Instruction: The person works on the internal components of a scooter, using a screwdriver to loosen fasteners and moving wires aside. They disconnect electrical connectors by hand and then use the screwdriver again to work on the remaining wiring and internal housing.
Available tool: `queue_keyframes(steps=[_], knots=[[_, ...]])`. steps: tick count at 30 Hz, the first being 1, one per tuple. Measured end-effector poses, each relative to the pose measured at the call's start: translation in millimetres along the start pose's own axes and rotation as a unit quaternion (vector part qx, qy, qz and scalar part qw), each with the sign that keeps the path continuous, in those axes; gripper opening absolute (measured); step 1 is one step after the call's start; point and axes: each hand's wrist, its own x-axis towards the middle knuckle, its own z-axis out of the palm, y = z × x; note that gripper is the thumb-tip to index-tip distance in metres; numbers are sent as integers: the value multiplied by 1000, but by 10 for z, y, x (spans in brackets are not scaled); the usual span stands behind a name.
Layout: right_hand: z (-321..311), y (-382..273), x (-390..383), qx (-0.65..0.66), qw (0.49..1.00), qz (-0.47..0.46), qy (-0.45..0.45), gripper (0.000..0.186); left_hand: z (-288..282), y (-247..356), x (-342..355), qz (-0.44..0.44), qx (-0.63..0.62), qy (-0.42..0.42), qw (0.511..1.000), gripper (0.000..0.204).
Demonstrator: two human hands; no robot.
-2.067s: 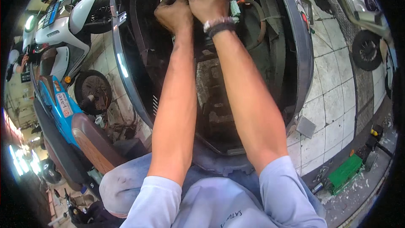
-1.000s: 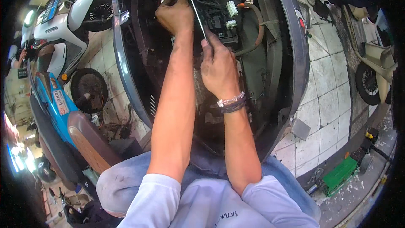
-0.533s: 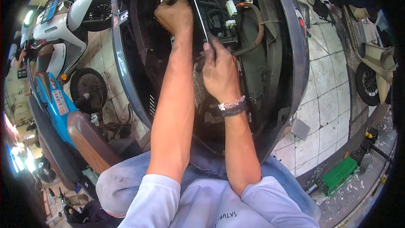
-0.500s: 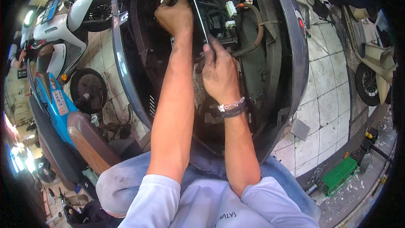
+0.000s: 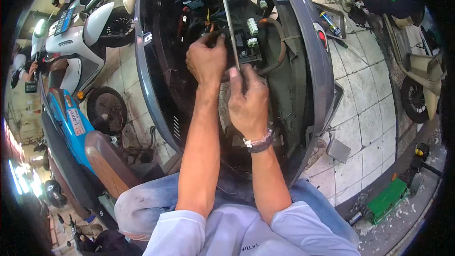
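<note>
I am at the open dark body panel (image 5: 315,90) of a vehicle, with wiring and electrical parts inside. My left hand (image 5: 207,59) is closed near dark cables at the middle, thumb against the index finger; what is between them is hidden. My right hand (image 5: 249,97), below it to the right, grips a long thin metal rod (image 5: 229,23), which slants up to the upper part of the compartment. Beside the rod are white connector blocks (image 5: 252,25) and an orange-sheathed cable (image 5: 282,45). Yellow wires (image 5: 208,16) show above my left hand.
At left stand a white scooter (image 5: 80,35) and a blue scooter (image 5: 73,118), with people behind. At right are a co-worker's leg (image 5: 379,1), a metal tray (image 5: 334,19), a beige scooter (image 5: 419,71) and, lower down, a green tool case (image 5: 386,201).
My left hand has come down from the upper components, still closed. My right hand moved down with the rod after taking it lower on the shaft. The view has shifted slightly.
</note>
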Motion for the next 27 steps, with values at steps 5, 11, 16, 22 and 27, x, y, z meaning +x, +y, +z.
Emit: queue_keyframes(steps=[5, 11, 16, 22, 27], knots=[[-209, -55, 76, 8, 999, 34, 17, 26, -43, 307, 168, 49, 221, -100, 969, 32], [-329, -15, 64, 0, 1000, 20, 5, 26, -89, 377, 478, 259, 431, -215, 837, 18], [-296, 25, 35, 33, 999, 3, -19, 25, -3, 449, 666, 331, 493, -244, 767, 14], [-310, 2, 51, 50, 999, 8, -11, 25, 69, 448, 650, 261, 469, -207, 818, 17], [-322, 25, 60, 49, 998, 36, -14, 26, 91, 416, 672, 165, 446, -179, 861, 19]])
